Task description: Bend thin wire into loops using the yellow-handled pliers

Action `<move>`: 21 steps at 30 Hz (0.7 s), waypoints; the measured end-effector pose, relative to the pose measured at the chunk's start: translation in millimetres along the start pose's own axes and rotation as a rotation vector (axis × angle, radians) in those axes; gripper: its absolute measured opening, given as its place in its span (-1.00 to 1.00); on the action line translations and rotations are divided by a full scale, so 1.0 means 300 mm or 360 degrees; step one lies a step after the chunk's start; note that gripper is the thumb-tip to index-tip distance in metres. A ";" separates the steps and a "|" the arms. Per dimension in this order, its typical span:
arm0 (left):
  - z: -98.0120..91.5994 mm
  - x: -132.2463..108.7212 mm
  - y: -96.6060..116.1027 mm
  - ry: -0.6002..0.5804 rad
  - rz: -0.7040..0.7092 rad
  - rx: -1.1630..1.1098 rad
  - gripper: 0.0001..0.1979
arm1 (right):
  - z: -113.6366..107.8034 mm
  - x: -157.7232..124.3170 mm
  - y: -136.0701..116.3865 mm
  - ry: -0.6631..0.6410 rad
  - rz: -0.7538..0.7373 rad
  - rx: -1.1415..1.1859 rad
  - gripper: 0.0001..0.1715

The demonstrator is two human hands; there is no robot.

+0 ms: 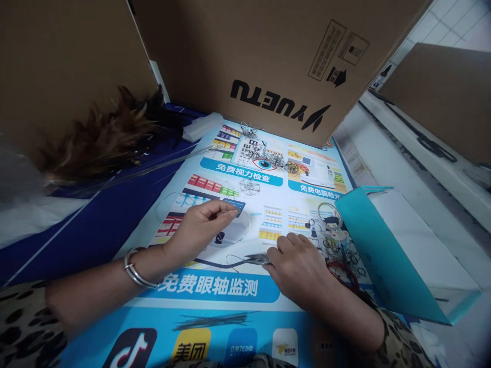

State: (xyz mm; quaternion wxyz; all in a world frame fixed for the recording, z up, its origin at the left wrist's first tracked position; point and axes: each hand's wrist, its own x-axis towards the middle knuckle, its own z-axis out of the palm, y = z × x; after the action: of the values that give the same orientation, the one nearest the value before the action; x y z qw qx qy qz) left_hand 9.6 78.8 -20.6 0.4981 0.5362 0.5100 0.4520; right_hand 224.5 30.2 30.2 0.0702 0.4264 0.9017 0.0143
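Observation:
My left hand [201, 227] is closed in a pinch on one end of a thin wire [245, 225] that curves over a printed poster [230, 291]. A silver bangle [134, 268] circles that wrist. My right hand [303, 268] is closed round small metal pliers [256, 259], whose tip points left at the wire's lower end. Both hands rest on the poster, a hand's width apart. A bundle of straight wires [213, 320] lies nearer to me.
Bent wire shapes [249, 186] lie further back on the poster. A large cardboard box [284, 61] stands behind, a feather duster [107, 135] at left. A teal folder [383, 255] leans at right, with tangled wire pieces [341, 250] beside it.

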 end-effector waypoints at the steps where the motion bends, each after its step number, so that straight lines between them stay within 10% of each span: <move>1: 0.000 -0.001 0.001 0.0002 -0.0006 0.0006 -0.81 | 0.007 0.002 -0.002 -0.0004 -0.0017 -0.0002 -0.79; 21: 0.007 -0.011 0.016 -0.0205 -0.0084 -0.0025 -0.76 | 0.004 0.015 0.117 0.0284 0.0328 -0.0107 -0.79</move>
State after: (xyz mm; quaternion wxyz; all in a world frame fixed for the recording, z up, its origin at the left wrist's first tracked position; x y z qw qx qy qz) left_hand 12.0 75.4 -16.0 0.5458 0.5467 0.4873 0.4071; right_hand 248.7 55.8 31.3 0.0022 0.5113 0.8547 0.0896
